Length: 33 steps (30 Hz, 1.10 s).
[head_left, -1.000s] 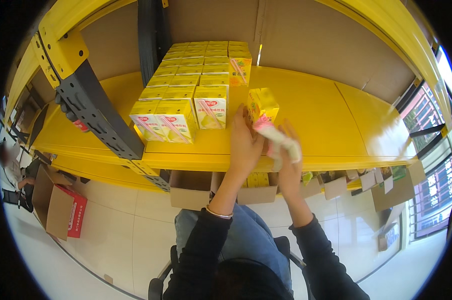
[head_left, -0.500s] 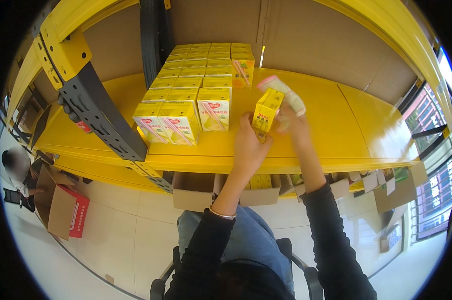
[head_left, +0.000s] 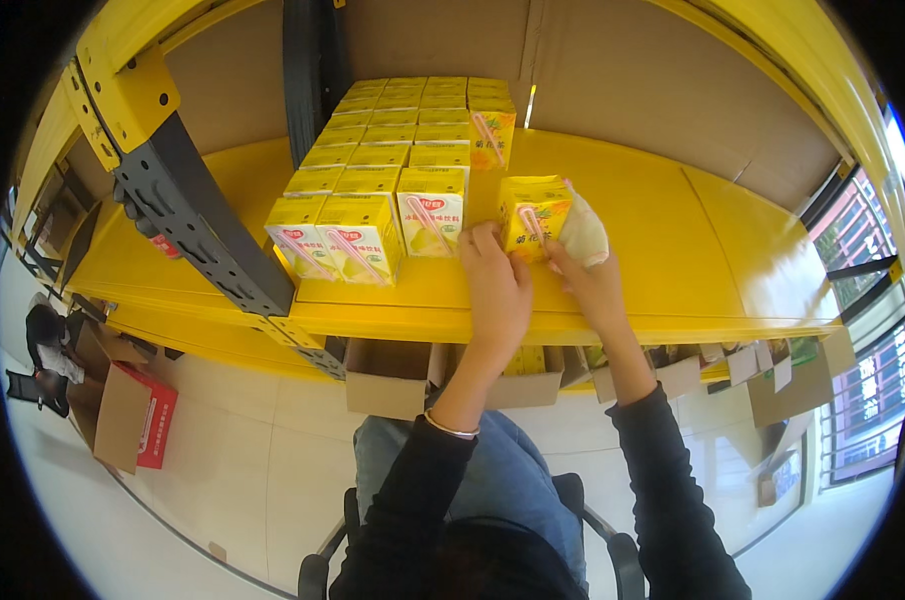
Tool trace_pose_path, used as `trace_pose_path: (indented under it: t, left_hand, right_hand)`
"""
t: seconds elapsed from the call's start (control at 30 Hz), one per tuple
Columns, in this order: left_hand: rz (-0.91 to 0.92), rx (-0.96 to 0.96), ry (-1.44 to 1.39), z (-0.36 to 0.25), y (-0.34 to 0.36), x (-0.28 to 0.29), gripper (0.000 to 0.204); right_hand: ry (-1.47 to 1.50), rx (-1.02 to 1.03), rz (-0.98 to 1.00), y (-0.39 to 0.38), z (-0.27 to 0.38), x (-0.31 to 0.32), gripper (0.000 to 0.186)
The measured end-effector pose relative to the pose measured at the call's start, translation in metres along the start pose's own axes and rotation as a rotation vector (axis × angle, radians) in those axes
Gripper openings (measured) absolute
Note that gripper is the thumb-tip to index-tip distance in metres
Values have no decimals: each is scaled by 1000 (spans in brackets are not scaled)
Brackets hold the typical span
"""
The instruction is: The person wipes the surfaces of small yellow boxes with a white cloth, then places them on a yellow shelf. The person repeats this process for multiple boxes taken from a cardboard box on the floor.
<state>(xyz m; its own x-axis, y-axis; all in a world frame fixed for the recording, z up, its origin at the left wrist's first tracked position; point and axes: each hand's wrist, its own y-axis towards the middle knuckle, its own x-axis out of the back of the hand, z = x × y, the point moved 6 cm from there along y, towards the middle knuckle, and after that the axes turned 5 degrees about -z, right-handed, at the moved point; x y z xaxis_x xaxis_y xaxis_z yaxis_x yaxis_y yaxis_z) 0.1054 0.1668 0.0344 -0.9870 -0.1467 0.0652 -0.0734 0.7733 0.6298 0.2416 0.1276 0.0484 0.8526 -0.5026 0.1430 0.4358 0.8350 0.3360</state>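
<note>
Fingers of the right hand (head_left: 595,285) pinch a white cloth (head_left: 587,236) beside the yellow drink carton (head_left: 535,212) above the shelf's (head_left: 663,250) front edge, while the left hand's (head_left: 498,285) bend at its left, grip unclear from here, its straw (head_left: 531,222) side now turned frontward like the grouped cartons' (head_left: 361,258).

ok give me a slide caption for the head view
Left hand touching a yellow boxy drink carton, right hand holding a whitish cloth beside it

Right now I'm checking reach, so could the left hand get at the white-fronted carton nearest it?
Probably yes: nothing visible stands between the left hand and that white-fronted carton, though the hand appears busy at the yellow carton.
</note>
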Motion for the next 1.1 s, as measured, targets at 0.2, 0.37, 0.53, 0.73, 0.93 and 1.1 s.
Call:
trace_pose_path:
  t: [0.2,0.37,0.53,0.73,0.93,1.1]
  left_hand:
    - [30,47,76,-4,0,1,21]
    - [31,1,179,1,5,-5,22]
    - [96,-38,167,-1,3,-16,42]
    - [139,79,204,33,26,-40,65]
    - [135,122,227,49,47,-64,69]
    - [145,127,221,52,44,-67,67]
  right_hand:
    - [-116,14,-8,13,-5,3,36]
    - [-90,-136,107,29,-8,8,37]
    - [-193,-47,-15,43,-10,7,36]
    - [-285,147,-105,78,-14,-23,33]
    - [-177,188,-174,103,-33,-34,32]
    - [-123,138,-228,114,-55,-37,39]
